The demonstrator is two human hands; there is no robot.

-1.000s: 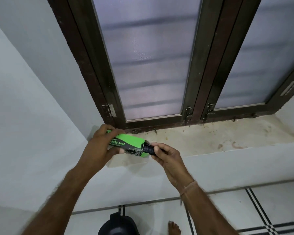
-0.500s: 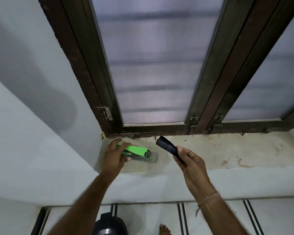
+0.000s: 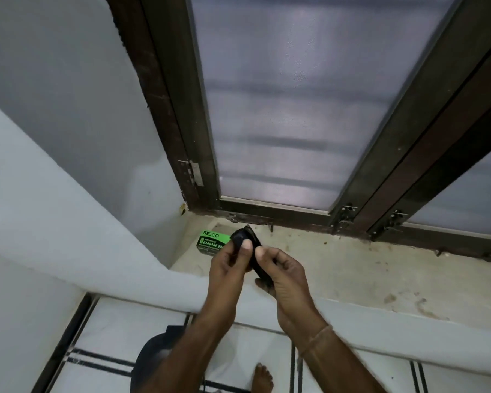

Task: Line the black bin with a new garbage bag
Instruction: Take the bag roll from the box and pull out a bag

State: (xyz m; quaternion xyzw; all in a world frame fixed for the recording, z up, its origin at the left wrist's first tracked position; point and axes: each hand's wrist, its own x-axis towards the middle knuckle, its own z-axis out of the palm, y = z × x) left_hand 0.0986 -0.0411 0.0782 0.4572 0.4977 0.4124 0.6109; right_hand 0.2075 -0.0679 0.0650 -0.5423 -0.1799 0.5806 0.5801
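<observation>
A: We log the black bin on the floor, lower left. The green bag box lies on the sill.
B: Confirmed. Our left hand pinches the black bag roll above the sill; our right hand curls round its lower end.

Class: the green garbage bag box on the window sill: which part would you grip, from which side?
Probably its two long sides, pinched from above. The green garbage bag box lies flat on the sill, its left end near the wall, its right end hidden behind the black bag roll.
</observation>
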